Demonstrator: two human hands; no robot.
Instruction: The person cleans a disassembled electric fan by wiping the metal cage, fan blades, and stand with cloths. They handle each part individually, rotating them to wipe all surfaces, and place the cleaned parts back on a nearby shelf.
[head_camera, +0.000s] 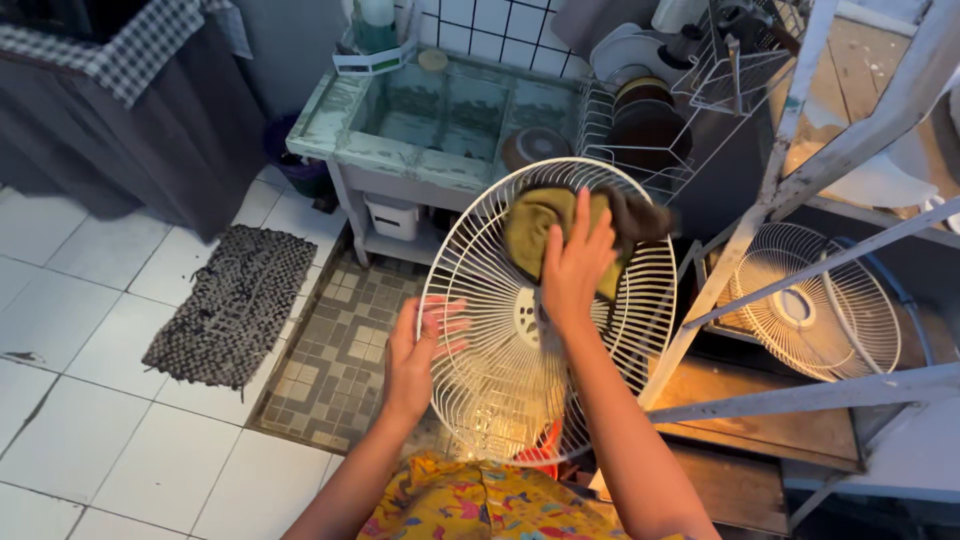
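L hand open flat, R hand palm-down, fingers spread.

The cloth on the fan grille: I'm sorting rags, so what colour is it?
Olive-brown cloth, pressed by the right hand; head view.
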